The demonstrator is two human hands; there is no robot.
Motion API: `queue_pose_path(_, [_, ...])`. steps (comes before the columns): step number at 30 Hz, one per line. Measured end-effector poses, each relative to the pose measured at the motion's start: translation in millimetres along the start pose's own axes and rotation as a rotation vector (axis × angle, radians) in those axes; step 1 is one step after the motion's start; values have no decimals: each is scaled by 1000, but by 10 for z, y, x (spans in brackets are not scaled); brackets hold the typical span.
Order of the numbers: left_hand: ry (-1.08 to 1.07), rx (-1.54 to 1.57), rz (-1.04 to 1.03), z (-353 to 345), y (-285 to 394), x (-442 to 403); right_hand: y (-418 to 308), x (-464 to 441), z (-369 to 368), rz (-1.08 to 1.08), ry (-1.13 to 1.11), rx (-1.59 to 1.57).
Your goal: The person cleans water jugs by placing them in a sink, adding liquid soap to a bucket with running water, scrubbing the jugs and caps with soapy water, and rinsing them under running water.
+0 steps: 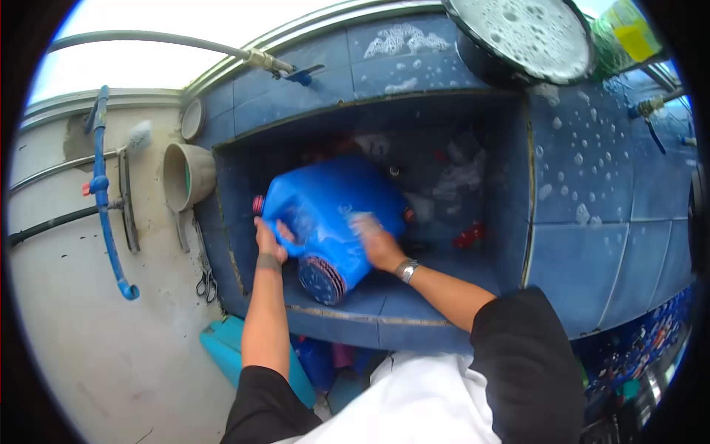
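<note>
A big blue plastic jug [333, 203] lies tilted over the tiled sink, its dark round cap [322, 280] facing me and a small red cap [258, 204] at its left. My left hand [271, 240] is wrapped round the jug's handle. Against the jug's side presses my right hand [379, 246], a watch on its wrist. Its fingers are bent and blurred around something pale that I cannot make out.
Bits of litter and a red scrap [469, 235] lie in the sink [530, 177]. A black tub of suds [523, 37] stands on the foamy tiled ledge. Left are a beige pot [188, 176], scissors [206, 284] and a blue pipe [103, 207]. A tap [288, 70] juts out behind.
</note>
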State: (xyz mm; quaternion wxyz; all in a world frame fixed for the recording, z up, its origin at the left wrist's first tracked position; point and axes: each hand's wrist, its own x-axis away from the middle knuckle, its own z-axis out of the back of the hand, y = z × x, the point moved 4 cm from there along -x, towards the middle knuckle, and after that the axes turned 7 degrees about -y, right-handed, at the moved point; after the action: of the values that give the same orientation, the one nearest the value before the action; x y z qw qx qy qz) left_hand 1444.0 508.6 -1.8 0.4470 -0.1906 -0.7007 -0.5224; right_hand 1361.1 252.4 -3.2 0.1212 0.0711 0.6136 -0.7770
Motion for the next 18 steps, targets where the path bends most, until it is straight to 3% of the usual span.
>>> queue_pose_path(6, [24, 18, -65, 108, -97, 86, 522, -372, -648, -134, 62, 320])
queue_pose_path(10, [141, -152, -250, 162, -234, 112, 1078, -446, -642, 14, -10, 297])
queue_pose_path(14, [237, -318, -326, 99, -129, 202, 1598, -1434, -1357, -232, -330, 298])
queue_pose_path(16, [250, -280, -325, 255, -124, 122, 852, -1507, -1308, -169, -360, -25])
queue_pose_path(17, [252, -263, -319, 302, -155, 108, 289, -1141, -1129, -1, -152, -52])
queue_pose_path(18, [237, -255, -328, 289, -181, 93, -39, -756, -1008, 41, -267, 72])
